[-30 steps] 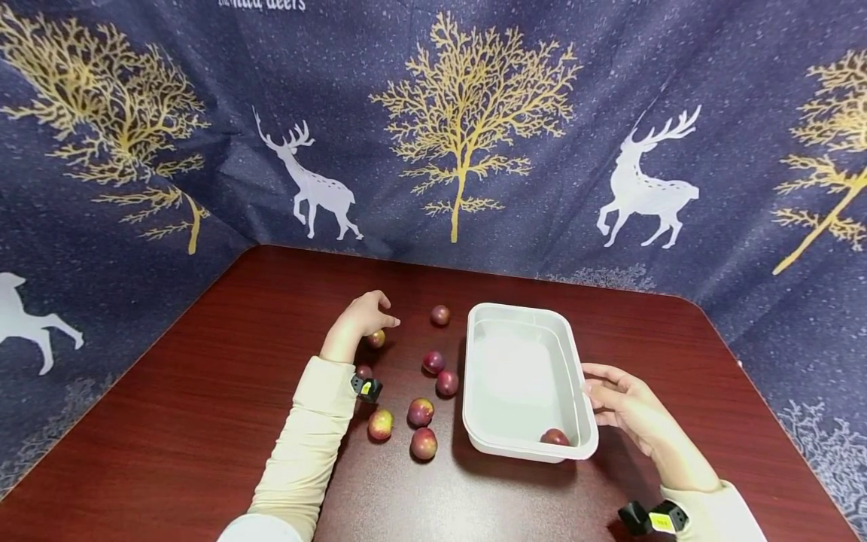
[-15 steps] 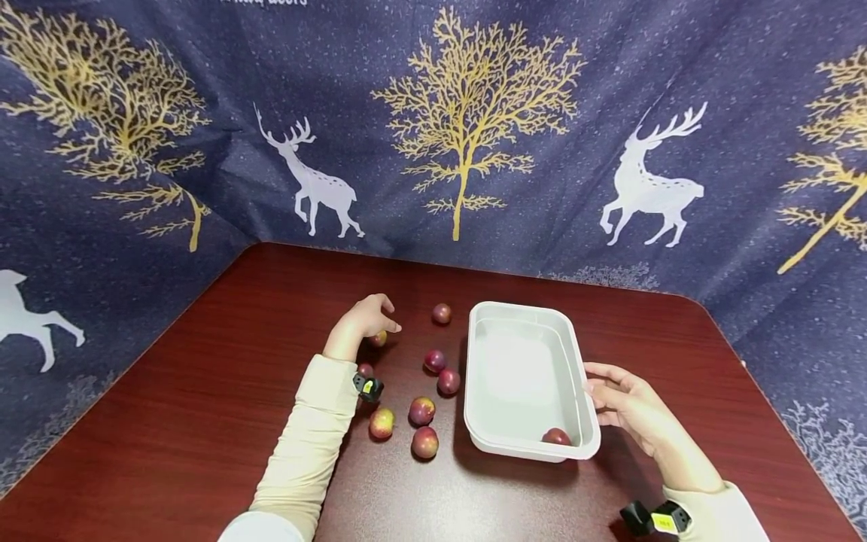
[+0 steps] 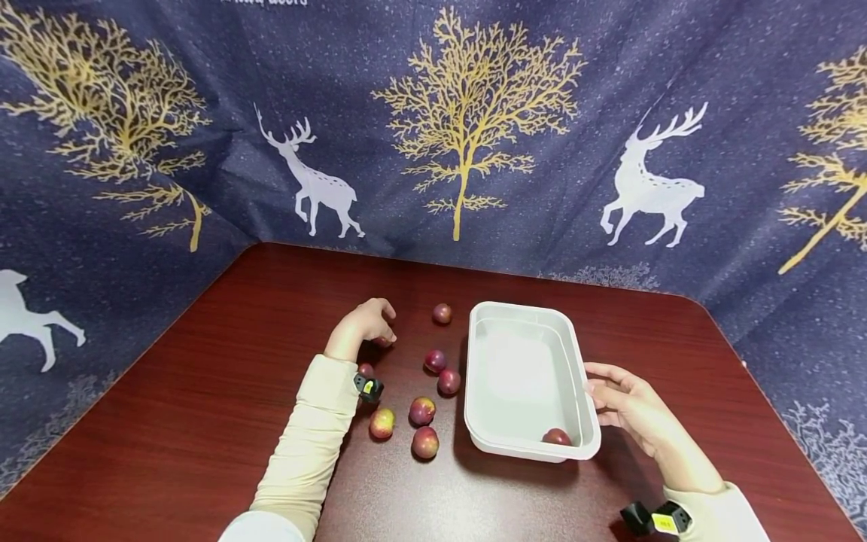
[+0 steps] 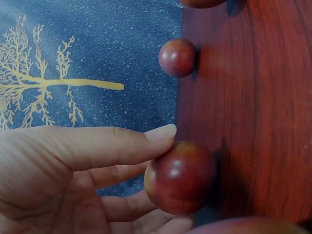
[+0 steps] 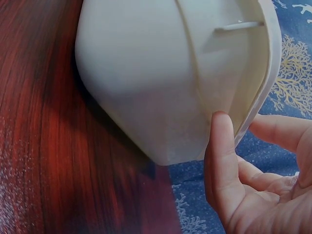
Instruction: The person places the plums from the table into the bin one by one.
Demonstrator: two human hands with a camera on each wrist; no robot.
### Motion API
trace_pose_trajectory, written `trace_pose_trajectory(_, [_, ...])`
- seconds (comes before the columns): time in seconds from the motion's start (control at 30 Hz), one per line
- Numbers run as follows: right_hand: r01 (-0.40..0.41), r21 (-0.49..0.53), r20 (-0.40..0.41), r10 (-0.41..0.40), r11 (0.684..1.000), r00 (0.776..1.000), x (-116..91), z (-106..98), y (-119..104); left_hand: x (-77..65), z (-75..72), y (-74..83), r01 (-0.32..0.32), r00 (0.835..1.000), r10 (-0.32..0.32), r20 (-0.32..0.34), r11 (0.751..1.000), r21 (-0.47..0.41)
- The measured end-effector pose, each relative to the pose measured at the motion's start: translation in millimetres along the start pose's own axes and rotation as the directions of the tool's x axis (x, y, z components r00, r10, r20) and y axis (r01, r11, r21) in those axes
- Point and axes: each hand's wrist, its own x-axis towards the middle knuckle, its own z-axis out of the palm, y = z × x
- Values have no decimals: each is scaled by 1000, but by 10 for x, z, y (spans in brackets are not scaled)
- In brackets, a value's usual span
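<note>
early, by the look: 1 plum (image 3: pixel 557 436) in white plastic tub (image 3: pixel 518 373) toward counter's (image 3: pixel 230 369) right edge | 7 loose plums (image 3: pixel 425 443) visible outside | left hand (image 3: pixel 361 328) pinches 1 more plum (image 4: pixel 183 180) | right hand (image 3: pixel 633 406) touches tub, not clamped

head: forward-down, farthest | left wrist: close on plum (image 4: pixel 181 180) | right wrist: close on tub (image 5: pixel 136 87) | all 3 share backdrop (image 3: pixel 393 165)

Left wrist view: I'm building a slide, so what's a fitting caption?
Left hand holding a round reddish fruit, with another fruit nearby on the wood-grain tabletop.
</note>
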Motion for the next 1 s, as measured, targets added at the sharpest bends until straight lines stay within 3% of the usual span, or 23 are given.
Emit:
trace_pose_trajectory(0.53, [4, 17, 9, -4, 1000, 1000, -2, 2, 5, -8, -10, 11, -36, 999, 37, -6, 995, 93])
trace_pose_trajectory(1.0, [14, -1, 17, -14, 1000, 1000, 1, -7, 13, 13, -2, 0, -75, 997, 76, -11, 996, 38])
